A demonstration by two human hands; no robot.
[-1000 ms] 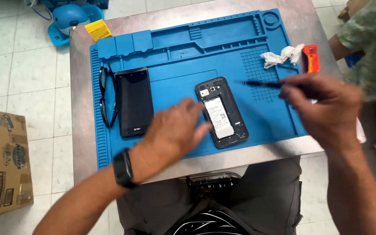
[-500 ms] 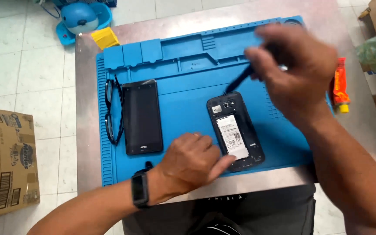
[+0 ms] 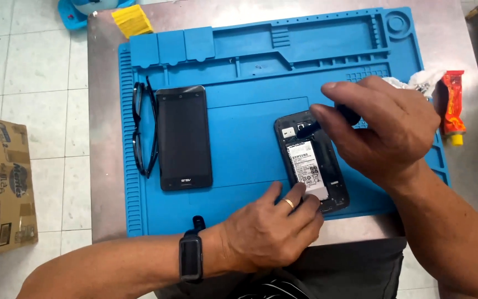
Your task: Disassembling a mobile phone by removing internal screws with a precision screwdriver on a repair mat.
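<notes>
Nearest the person, the left hand (image 3: 269,230), with a black band at the wrist and a ring on one finger, rests on the front edge of the blue work mat (image 3: 239,144). Its fingertips press on the bottom end of the opened phone (image 3: 311,163), pinning it down rather than closing around it. That phone lies back-up on the right half of the mat, its cover off and its white-labelled battery (image 3: 307,169) showing. Just above it, the right hand (image 3: 385,130) is clenched around a dark, thin screwdriver (image 3: 327,122), whose tip meets the phone's upper end beside the camera area. Left of the opened phone, well apart, a second black phone (image 3: 183,138) lies screen-up, with a pair of black glasses (image 3: 142,130) just beside it on the mat's left rim. To the right, off the mat, sit a crumpled white tissue (image 3: 424,80) and an orange tube (image 3: 452,105). At the far corner of the steel table (image 3: 103,138) lies a yellow block (image 3: 131,21). A cardboard box (image 3: 1,185) stands on the tiled floor.
</notes>
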